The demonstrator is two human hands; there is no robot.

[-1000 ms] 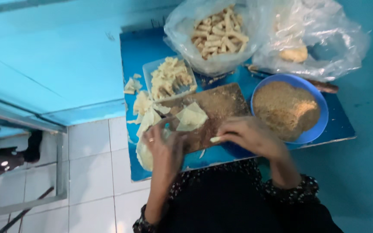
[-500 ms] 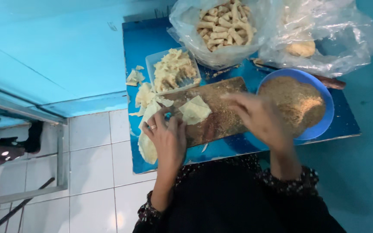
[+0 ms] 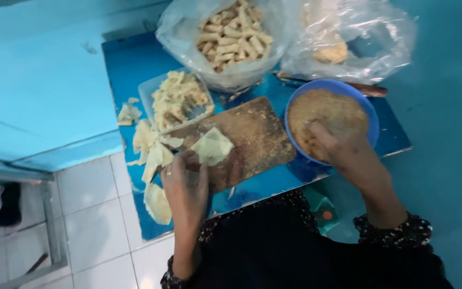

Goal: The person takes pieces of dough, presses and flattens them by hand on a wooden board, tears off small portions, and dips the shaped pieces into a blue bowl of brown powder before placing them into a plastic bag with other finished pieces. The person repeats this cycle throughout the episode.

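Note:
A wooden cutting board (image 3: 252, 134) dusted with crumbs lies on a small blue table (image 3: 129, 69). On it sits a pale folded wrapper piece (image 3: 212, 145). My left hand (image 3: 184, 184) rests at the board's near left corner, fingertips touching the edge of that wrapper. To the right stands a blue bowl (image 3: 367, 109) full of brown crumbs (image 3: 324, 115). My right hand (image 3: 346, 150) reaches into the bowl, fingers buried in the crumbs. Whether it holds anything there is hidden.
A clear tub (image 3: 177, 99) of pale wrapper scraps stands behind the board. More scraps (image 3: 151, 152) lie on the table's left edge. Two clear bags, one with rolled sticks (image 3: 231, 37) and one nearly empty (image 3: 348, 37), sit at the back. White floor tiles (image 3: 97, 214) lie left.
My right hand has moved from the board's near edge to the right and into the crumb bowl. The left hand stays by the wrapper. The camera has shifted closer.

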